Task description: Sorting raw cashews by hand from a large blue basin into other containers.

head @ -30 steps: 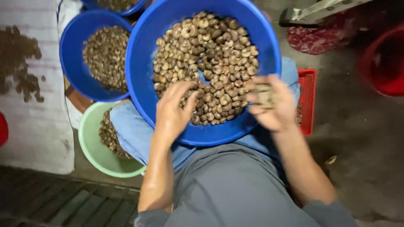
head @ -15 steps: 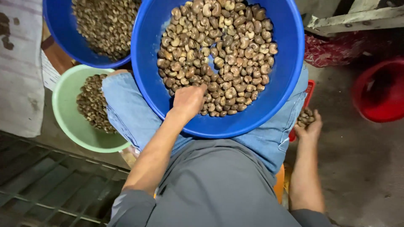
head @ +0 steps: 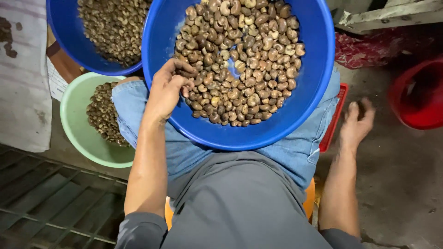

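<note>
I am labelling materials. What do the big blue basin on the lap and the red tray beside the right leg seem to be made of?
Blue basin: probably plastic, smooth and slightly glossy, with an even moulded rim. Red tray: likely plastic too, since its edge shows a fine moulded grid; most is hidden.

Big blue basin (head: 314, 74): smooth plastic w/ a soft sheen. Second blue basin (head: 64, 37) and pale green bowl (head: 74, 120): same smooth plastic, green one duller. Nuts (head: 240, 60): matt, brown-grey shells, some lightly glossy. Red crate (head: 333, 121): plastic mesh. Red tub (head: 415, 97): shiny plastic. Jeans (head: 138, 115): faded denim cloth; shirt (head: 240, 207): smooth grey fabric. Floor (head: 397, 184): rough, stained concrete. Grate (head: 46, 203): dull dark metal. Sack (head: 23, 92): woven, matt white.
</note>
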